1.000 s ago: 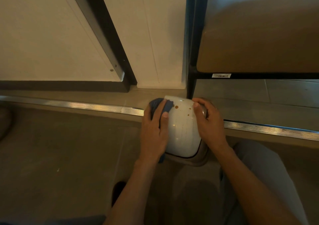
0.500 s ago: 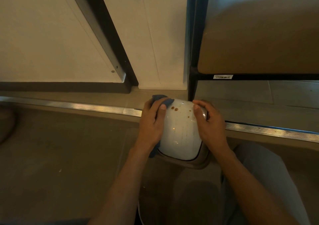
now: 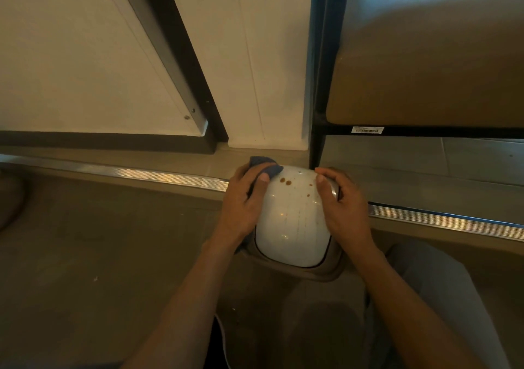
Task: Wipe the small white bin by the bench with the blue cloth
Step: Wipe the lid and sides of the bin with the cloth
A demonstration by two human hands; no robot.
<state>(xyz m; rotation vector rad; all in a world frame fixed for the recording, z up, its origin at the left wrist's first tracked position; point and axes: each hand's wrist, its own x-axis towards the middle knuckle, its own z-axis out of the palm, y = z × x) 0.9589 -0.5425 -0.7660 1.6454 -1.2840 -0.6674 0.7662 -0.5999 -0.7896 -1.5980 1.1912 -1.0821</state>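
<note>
Two hands work on the small white plastic bin with the domed, glossy lid (image 3: 295,221), which stands on the floor just near the black metal leg (image 3: 317,147) of the brown-topped desk (image 3: 425,71), at the far right. The left hand (image 3: 243,198) presses the dark blue cloth (image 3: 265,166) against the lid's far left shoulder, fingers curled over the fabric so it stays bunched under the palm; a corner pokes out beyond the fingertips. The right hand (image 3: 343,204) cups the lid's right side, fingers bent around the curve, most likely bracing the light bin so it does not slide or tip under the rubbing. Several brown spots (image 3: 286,181) sit on the far part of the lid, just right of the cloth, so the wiping looks unfinished.
</note>
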